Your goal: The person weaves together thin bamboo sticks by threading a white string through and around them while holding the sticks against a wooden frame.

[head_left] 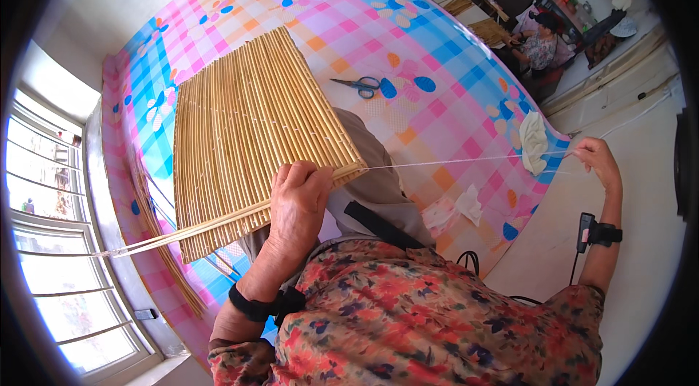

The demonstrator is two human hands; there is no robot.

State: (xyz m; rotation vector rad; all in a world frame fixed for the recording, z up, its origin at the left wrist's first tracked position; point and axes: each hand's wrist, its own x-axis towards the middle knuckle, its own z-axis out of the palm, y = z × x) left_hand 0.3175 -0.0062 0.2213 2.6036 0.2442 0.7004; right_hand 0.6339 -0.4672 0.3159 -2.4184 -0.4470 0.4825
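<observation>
A mat of yellow stalks (247, 117), bound side by side with thread, lies tilted over my lap. My left hand (298, 200) is closed round its near edge, close to the right corner. Under that same hand runs a bunch of long thin stalks (182, 232), reaching well past the mat on the left. From the mat's right corner a white thread (451, 162) stretches taut to the right. Far out at the right, my right hand (595, 157) pinches this thread, its arm extended. The left fingertips are hidden beneath the mat.
Scissors (365, 86) with dark handles rest on the checked, flowered sheet (320, 44). Crumpled white cloth (534, 142) and a tissue (470, 205) lie to the right. Loose stalks (171, 262) lie by the window (62, 240). Another person (542, 48) sits at the far right.
</observation>
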